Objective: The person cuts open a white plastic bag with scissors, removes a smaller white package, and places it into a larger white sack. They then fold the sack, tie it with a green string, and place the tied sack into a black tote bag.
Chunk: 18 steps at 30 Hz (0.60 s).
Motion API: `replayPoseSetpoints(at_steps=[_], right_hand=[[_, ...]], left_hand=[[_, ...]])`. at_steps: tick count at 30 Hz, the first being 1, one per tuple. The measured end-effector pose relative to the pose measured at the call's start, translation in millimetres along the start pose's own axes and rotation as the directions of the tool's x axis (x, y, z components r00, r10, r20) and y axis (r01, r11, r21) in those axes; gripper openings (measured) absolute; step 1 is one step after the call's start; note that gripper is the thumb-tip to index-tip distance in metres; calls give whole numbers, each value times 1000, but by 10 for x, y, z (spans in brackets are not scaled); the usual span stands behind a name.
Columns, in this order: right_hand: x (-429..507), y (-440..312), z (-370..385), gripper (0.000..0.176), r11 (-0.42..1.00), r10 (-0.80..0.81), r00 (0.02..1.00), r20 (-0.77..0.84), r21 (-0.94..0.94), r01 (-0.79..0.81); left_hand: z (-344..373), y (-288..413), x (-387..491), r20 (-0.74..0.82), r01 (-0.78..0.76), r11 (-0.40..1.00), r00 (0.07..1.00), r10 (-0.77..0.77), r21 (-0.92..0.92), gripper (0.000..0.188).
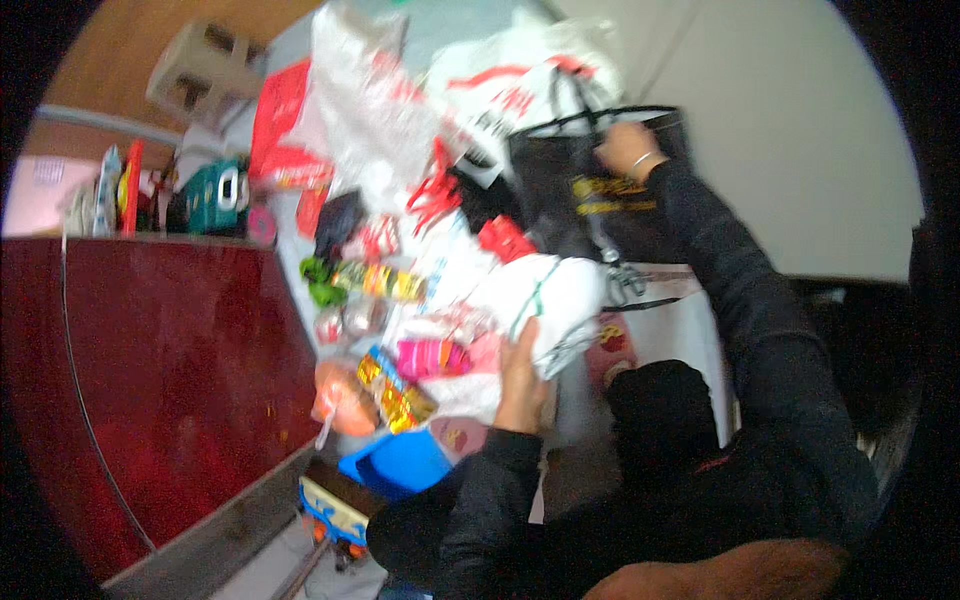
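My left hand grips a white bundle, perhaps folded cloth or a plastic-wrapped pack, with a thin green line across it. At the upper right, my right hand holds the top edge of a black bag that has yellow writing and dark handles. Just below the bag lie scissors with dark handles, blurred. A red bundle sits between the bag and the white bundle. What the black bag contains is hidden from this angle.
White plastic bags with red print cover the far end. Nearer are red cords, a yellow-labelled packet, a pink packet, a gold-and-blue packet, an orange bagged item and a blue container. A dark red cabinet stands left.
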State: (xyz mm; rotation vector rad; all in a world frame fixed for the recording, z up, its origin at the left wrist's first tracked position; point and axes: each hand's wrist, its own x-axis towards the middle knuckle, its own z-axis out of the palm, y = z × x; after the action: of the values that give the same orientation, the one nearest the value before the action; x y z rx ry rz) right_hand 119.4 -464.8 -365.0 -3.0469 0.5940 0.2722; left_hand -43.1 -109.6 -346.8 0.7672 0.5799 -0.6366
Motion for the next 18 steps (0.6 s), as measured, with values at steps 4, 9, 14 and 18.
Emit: replayPoseSetpoints(at_steps=[4,9,14,18], right_hand=[[296,165,88,19,871,35,998,56,-492,-3],[153,-22,-119,21,959,20,989,148,-282,22],[-662,-229,-772,40,940,-322,944,70,-94,328],[-1604,-308,-1497,41,805,-582,783,-217,-19,593]], left_hand=[[-90,-204,123,-152,34,995,988,-19,97,47],[51,-158,64,-113,-27,997,993,35,77,47],[260,142,-295,67,-134,991,989,134,0,68],[366,556,-820,162,-309,941,930,329,-139,55]])
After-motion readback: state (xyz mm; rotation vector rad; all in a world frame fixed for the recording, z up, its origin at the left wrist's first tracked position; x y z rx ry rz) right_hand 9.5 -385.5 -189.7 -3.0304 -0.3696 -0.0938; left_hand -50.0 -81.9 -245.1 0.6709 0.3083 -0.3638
